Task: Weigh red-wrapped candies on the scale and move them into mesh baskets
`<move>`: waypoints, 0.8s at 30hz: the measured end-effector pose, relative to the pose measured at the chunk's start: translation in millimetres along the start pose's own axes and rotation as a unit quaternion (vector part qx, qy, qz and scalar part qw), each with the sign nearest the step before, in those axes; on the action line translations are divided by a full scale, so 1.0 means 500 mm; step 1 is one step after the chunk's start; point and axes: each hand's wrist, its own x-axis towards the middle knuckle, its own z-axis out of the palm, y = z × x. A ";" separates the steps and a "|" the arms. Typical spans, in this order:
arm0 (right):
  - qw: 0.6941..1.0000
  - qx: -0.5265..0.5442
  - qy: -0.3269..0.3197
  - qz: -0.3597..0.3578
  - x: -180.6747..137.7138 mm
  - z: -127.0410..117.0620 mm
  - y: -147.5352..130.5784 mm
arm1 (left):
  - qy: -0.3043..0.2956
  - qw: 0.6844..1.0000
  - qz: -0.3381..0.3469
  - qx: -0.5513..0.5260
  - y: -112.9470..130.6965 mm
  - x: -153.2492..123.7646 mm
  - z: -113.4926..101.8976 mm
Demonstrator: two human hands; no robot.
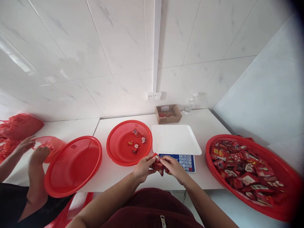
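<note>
In front of my body, my left hand [144, 168] and my right hand [174, 167] are closed around small red packets [157, 165], just at the front edge of the scale. Fingers hide part of the packets, so how many there are I cannot tell. Behind my hands lies a digital scale [191, 163] with a blue keypad and a bare white tray [175, 139]. To the left of it, a red mesh basket [111, 152] holds several small red packets [136, 147]. On the right, a large red basket [212, 171] is heaped with red packets [247, 167].
Against the wall are a cardboard box [169, 119] with red items inside and a clear plastic bottle [189, 106]. Another red basket [71, 185] stands at the left. Beside it a co-worker's hands [39, 154] hold a red plastic bag [54, 144]; more red bags [22, 125] lie beyond.
</note>
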 end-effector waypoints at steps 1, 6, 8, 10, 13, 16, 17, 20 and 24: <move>1.000 0.004 0.001 0.005 0.001 0.001 0.001 | -0.003 1.000 -0.001 0.000 -0.001 0.000 -0.001; 0.998 0.036 0.047 -0.004 0.025 -0.016 0.020 | 0.016 1.000 -0.018 -0.009 -0.006 -0.003 -0.008; 0.995 0.050 0.087 -0.005 0.047 -0.035 0.036 | 0.037 0.999 -0.028 -0.023 -0.007 -0.005 -0.015; 0.989 0.063 0.131 0.018 0.073 -0.060 0.057 | 0.052 0.997 -0.035 -0.044 -0.008 -0.010 -0.024; 0.978 0.060 0.184 0.072 0.115 -0.099 0.090 | 0.061 0.995 -0.042 -0.073 -0.008 -0.019 -0.038; 0.972 0.023 0.213 0.099 0.149 -0.126 0.109 | 0.062 0.993 -0.048 -0.083 -0.009 -0.027 -0.049; 0.970 0.011 0.218 0.104 0.157 -0.132 0.111 | 0.061 0.993 -0.050 -0.084 -0.010 -0.028 -0.052; 0.965 0.022 0.234 0.114 0.174 -0.141 0.109 | 0.060 0.993 -0.053 -0.087 -0.015 -0.027 -0.057; 0.955 0.129 0.252 0.085 0.173 -0.143 0.094 | 0.051 0.992 -0.051 -0.102 -0.022 -0.025 -0.062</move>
